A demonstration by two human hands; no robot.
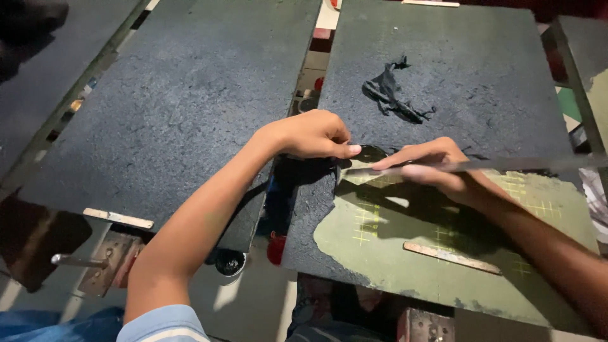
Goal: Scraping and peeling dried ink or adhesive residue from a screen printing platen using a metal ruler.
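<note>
My left hand [310, 134] is curled, its thumb tip pinching the lifted, glossy edge of a dark rough layer [372, 153] that covers the right board [481, 57]. My right hand [430, 170] grips a long thin metal strip [513, 164], held flat and low. The strip's tip points left at the layer's edge, just by my left thumb. Below my hands the layer is gone and a green surface with yellow grid marks [392, 250] shows. A crumpled black scrap [396, 92] lies farther back on the same board.
A second dark-coated board [183, 95] lies on the left, across a narrow gap [307, 82]. A flat wooden stick [451, 258] lies on the green area and another [118, 218] at the left board's near edge. A metal bracket [104, 259] sits below.
</note>
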